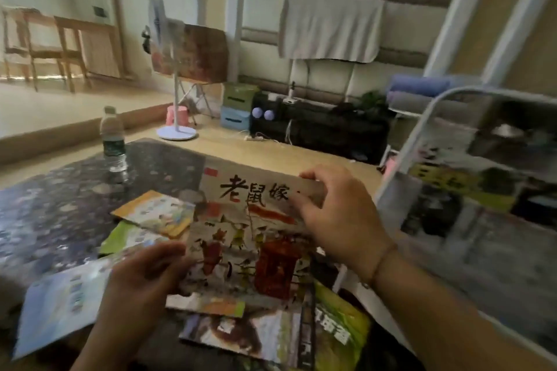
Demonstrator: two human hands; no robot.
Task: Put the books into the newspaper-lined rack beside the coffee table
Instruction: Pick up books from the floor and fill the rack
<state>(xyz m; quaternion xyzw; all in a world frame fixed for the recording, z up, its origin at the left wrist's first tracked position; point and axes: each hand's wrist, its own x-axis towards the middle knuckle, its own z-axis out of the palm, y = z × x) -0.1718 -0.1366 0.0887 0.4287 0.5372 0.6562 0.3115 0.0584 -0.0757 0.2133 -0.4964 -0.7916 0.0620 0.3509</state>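
Head view: both hands, left hand (141, 268) and right hand (334, 217), pinch the red-and-cream picture book (250, 235), white newspaper-lined rack (470, 220) just right, nearest the right hand.

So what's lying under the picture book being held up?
Under the picture book, held by the left hand and right hand, other books overlap on the coffee table; their covered parts stay hidden.
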